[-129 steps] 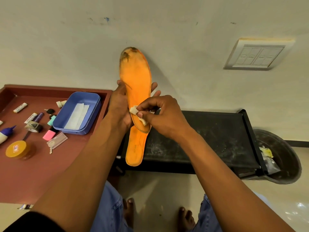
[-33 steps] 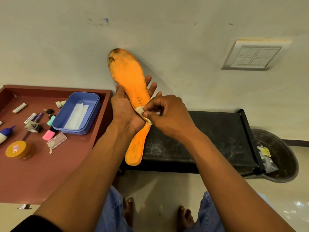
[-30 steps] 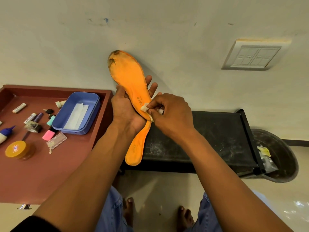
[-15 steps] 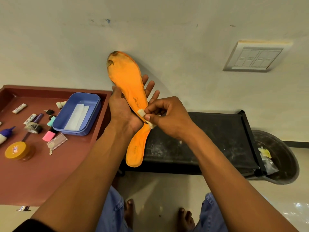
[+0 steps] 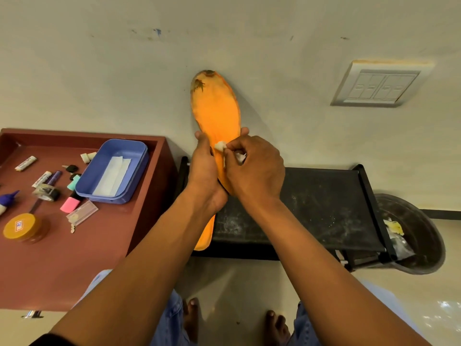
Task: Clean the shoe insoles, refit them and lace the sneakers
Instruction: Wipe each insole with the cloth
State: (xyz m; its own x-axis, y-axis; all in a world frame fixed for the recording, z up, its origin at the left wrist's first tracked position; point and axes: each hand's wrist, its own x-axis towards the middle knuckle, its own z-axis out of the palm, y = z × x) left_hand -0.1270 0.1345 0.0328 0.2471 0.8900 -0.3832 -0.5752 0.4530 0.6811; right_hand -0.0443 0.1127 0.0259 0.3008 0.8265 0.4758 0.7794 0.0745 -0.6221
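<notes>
Two hands up, left hand [image 5: 205,168] gripping orange insole [image 5: 215,113], right hand [image 5: 254,168] pinching white wipe [image 5: 220,146] against it

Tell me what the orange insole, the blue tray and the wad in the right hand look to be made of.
Orange insole: likely foam with a matte fabric face; it bows slightly and its tip is stained dark.
Blue tray: moulded plastic, by its smooth, rounded rim with a soft sheen.
Wad: crumpled tissue or cloth, white and soft-edged, pinched by the right hand; which one is unclear.
</notes>
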